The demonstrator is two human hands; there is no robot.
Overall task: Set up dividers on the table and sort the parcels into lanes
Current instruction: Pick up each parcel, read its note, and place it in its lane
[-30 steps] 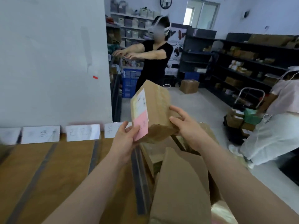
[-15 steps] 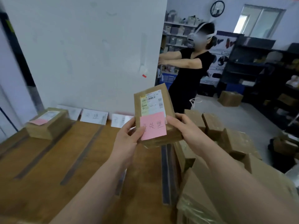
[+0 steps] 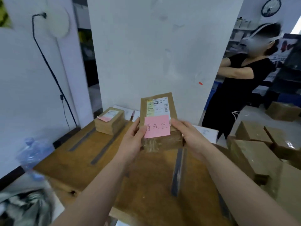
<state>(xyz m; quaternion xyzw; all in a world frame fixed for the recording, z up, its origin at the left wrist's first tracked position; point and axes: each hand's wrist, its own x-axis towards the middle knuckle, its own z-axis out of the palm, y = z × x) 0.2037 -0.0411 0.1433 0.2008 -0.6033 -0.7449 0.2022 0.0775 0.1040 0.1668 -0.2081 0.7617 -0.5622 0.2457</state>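
Note:
I hold a brown cardboard parcel [image 3: 158,108] above the wooden table [image 3: 78,162], its labelled face tilted toward me. A white shipping label and a pink sticky note [image 3: 157,126] with handwriting are on it. My left hand [image 3: 132,141] grips its left edge, and my right hand [image 3: 189,137] grips its right edge. Dark divider strips [image 3: 105,147] [image 3: 178,170] lie lengthwise on the table and mark lanes. A second parcel [image 3: 110,121] with a pink note rests at the far end of a left lane. White paper lane labels [image 3: 126,111] stand against the wall behind it.
Several brown boxes [image 3: 254,152] are piled at the table's right side. A person in black [image 3: 244,88] stands behind the white partition [image 3: 154,54] at the right. A clear plastic bottle [image 3: 35,154] sits at the table's left edge, and a black cable [image 3: 48,67] hangs down the wall.
My view has swung left, bringing the left lanes, the wall cable and the bottle into sight. The parcel stays in both hands, turned to face me and lowered toward the table.

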